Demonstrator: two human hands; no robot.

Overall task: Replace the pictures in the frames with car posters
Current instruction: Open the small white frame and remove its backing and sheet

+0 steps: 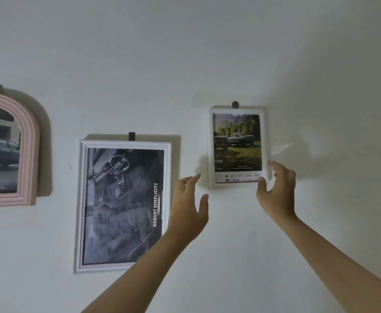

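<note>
- The pink arched frame [30,152] is running off the left edge, so only its right part and a slice of its dark truck poster [0,159] are showing.
- The left forearm is covering the lower right corner of the large white frame [81,206]; its greyscale car-interior poster [121,204], turned sideways, is reading "ROBUST SIMPLICITY".
- The small print and logos along the bottom of the truck poster [236,141] in the small white frame [211,150] are too blurred to read.
- All three frames are hanging on a white wall [207,53] from dark hooks, the small one from a round hook [235,104].
- Bare wall is lying open above the frames, to the right of the small frame and beneath it.
- The small frame is hanging upper right of the large one, well apart from the pink one.
- The left hand [189,206] is hovering open with fingers spread, just below and left of the small frame's lower left corner, not touching it.
- The right hand [277,190] is reaching at the lower right corner with loosely curved fingers [275,164] beside the right edge and the thumb tip over the bottom rim; whether it is actually gripping I cannot tell.
</note>
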